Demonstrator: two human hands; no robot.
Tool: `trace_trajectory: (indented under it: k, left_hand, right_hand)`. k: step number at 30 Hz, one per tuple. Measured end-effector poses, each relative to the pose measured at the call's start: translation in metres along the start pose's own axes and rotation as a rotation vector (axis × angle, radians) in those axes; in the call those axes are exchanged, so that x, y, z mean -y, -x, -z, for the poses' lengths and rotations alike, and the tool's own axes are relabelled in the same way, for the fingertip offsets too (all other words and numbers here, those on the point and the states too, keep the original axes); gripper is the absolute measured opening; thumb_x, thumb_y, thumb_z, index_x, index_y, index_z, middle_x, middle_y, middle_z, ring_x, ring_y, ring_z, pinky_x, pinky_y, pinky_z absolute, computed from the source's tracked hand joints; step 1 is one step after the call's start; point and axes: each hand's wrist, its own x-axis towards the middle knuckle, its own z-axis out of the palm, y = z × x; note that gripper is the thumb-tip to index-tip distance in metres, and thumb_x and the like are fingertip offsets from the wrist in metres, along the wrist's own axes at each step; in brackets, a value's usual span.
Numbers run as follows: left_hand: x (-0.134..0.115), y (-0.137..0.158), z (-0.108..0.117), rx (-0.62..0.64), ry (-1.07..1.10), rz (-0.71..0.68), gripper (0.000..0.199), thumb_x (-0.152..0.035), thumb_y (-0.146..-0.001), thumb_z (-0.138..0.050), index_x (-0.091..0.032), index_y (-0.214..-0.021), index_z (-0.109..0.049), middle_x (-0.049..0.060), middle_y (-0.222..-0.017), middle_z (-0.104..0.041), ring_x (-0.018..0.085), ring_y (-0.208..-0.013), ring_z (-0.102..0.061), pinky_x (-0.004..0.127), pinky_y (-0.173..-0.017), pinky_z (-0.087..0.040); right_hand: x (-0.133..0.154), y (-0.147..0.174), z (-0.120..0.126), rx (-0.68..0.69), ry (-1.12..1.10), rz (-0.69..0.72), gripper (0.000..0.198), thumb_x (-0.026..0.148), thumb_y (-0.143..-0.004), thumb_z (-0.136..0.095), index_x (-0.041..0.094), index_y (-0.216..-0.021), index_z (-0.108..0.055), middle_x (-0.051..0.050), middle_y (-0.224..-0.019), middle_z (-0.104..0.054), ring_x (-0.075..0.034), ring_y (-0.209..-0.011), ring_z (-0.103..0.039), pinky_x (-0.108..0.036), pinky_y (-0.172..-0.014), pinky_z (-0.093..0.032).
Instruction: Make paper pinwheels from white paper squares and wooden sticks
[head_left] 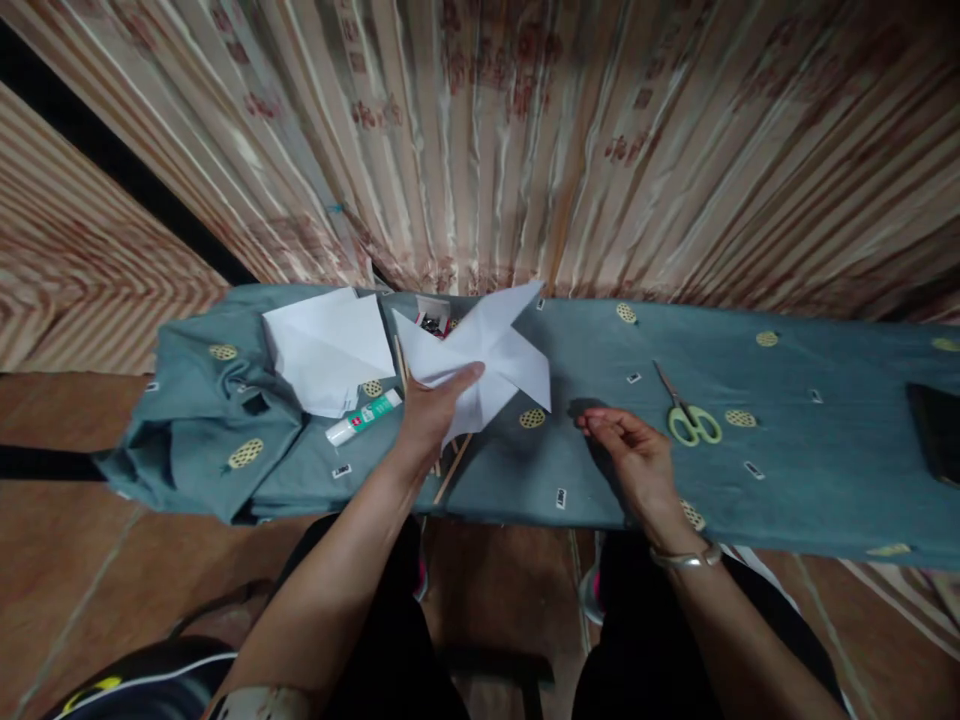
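A white paper pinwheel (517,350) is pinched in my left hand (435,405), with the thumb pressed near its centre. Its folded blades spread out over the cloth. To the right of it, my right hand (628,445) hovers low above the table, thumb and fingertips pressed together. Whether something small sits between those fingertips I cannot make out. Partly behind the pinwheel are a small open box (433,318) with shiny little pieces inside and some thin wooden sticks (453,468).
White paper sheets (330,345) and a green-and-white glue stick (364,417) lie at the left. Scissors with pale green handles (694,422) rest right of my right hand. A dark object (937,430) sits at the far right. A pleated curtain (487,150) hangs behind the cloth-covered table (585,500).
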Motion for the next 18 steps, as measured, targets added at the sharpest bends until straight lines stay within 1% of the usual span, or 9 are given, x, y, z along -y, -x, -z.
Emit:
trace_trajectory:
  k: [2, 5, 7, 9, 13, 16, 18]
  left_hand:
    - [-0.013, -0.013, 0.015, -0.082, 0.013, -0.061, 0.038, -0.029, -0.057, -0.084, -0.017, -0.093, -0.074, 0.006, -0.095, -0.078, 0.024, -0.099, -0.071, 0.034, -0.089, -0.057]
    - [-0.030, -0.029, 0.039, -0.150, 0.088, -0.216, 0.037, -0.025, -0.059, -0.083, -0.019, -0.095, -0.074, 0.004, -0.100, -0.078, 0.024, -0.108, -0.068, 0.033, -0.094, -0.055]
    - [-0.037, -0.035, 0.051, -0.154, 0.142, -0.275, 0.039, -0.023, -0.059, -0.083, -0.021, -0.096, -0.074, 0.003, -0.100, -0.078, 0.025, -0.112, -0.067, 0.034, -0.096, -0.055]
    - [-0.041, -0.039, 0.059, -0.158, 0.171, -0.295, 0.038, -0.022, -0.059, -0.083, -0.022, -0.096, -0.074, 0.003, -0.101, -0.077, 0.025, -0.113, -0.066, 0.036, -0.098, -0.054]
    - [-0.038, -0.044, 0.061, -0.232, 0.192, -0.335, 0.036, -0.021, -0.059, -0.080, -0.018, -0.095, -0.072, 0.007, -0.107, -0.076, 0.025, -0.110, -0.068, 0.036, -0.099, -0.054]
    - [-0.033, -0.049, 0.057, -0.262, 0.216, -0.362, 0.039, -0.019, -0.058, -0.080, -0.015, -0.095, -0.071, 0.009, -0.109, -0.075, 0.026, -0.109, -0.068, 0.036, -0.100, -0.053]
    - [-0.031, -0.052, 0.054, -0.279, 0.233, -0.359, 0.041, -0.018, -0.057, -0.081, -0.014, -0.097, -0.071, 0.009, -0.110, -0.075, 0.026, -0.109, -0.068, 0.036, -0.099, -0.054]
  right_hand:
    - [-0.004, 0.002, -0.005, 0.020, 0.079, 0.032, 0.023, 0.042, -0.069, -0.078, 0.023, -0.081, -0.075, -0.003, -0.078, -0.075, -0.019, -0.074, -0.067, -0.037, -0.078, -0.052]
    - [-0.005, 0.007, -0.015, 0.047, 0.186, 0.082, 0.023, 0.043, -0.074, -0.073, 0.022, -0.083, -0.074, -0.004, -0.081, -0.076, -0.021, -0.077, -0.067, -0.037, -0.079, -0.052]
    - [-0.001, 0.011, -0.024, 0.088, 0.265, 0.117, 0.023, 0.043, -0.079, -0.070, 0.021, -0.087, -0.074, -0.004, -0.083, -0.076, -0.021, -0.079, -0.068, -0.037, -0.079, -0.051]
    - [0.004, 0.013, -0.035, 0.141, 0.353, 0.166, 0.023, 0.041, -0.082, -0.065, 0.021, -0.089, -0.073, -0.004, -0.084, -0.076, -0.021, -0.079, -0.067, -0.035, -0.077, -0.051]
    - [0.020, 0.007, -0.063, 0.288, 0.490, 0.310, 0.021, 0.035, -0.086, -0.060, 0.019, -0.089, -0.073, -0.003, -0.078, -0.073, -0.018, -0.071, -0.065, -0.029, -0.069, -0.049]
    - [0.030, -0.008, -0.088, 0.411, 0.591, 0.438, 0.019, 0.027, -0.088, -0.056, 0.020, -0.094, -0.073, -0.003, -0.085, -0.075, -0.016, -0.073, -0.067, -0.026, -0.068, -0.049]
    - [0.034, -0.022, -0.106, 0.436, 0.713, 0.526, 0.018, 0.020, -0.088, -0.055, 0.020, -0.097, -0.072, -0.003, -0.089, -0.075, -0.016, -0.077, -0.068, -0.025, -0.071, -0.050]
